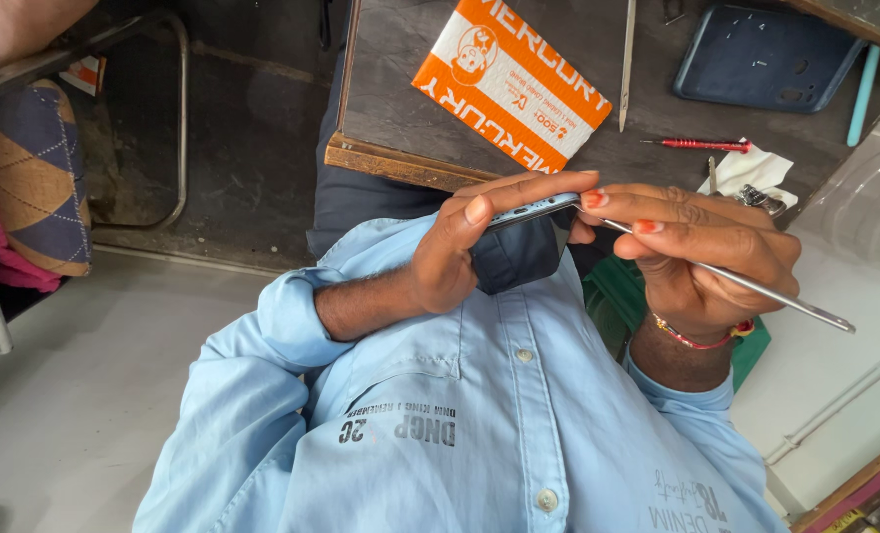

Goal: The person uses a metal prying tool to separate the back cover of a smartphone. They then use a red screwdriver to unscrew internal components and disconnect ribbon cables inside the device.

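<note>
Surface: dark wooden table (400,59) carrying an orange box (512,81), red screwdriver (701,144) and blue tray (765,54).
Phone (527,232): just below the table edge, edge-on, long axis running across the view.
Left hand (464,247): gripping the phone.
Right hand (706,252): closed around a metal rod (756,286) whose tip meets the phone's edge.
Hidden: phone screen.

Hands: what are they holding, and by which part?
The left hand grips a phone by its edges; the right hand pinches a thin metal tool along its front half.
</note>
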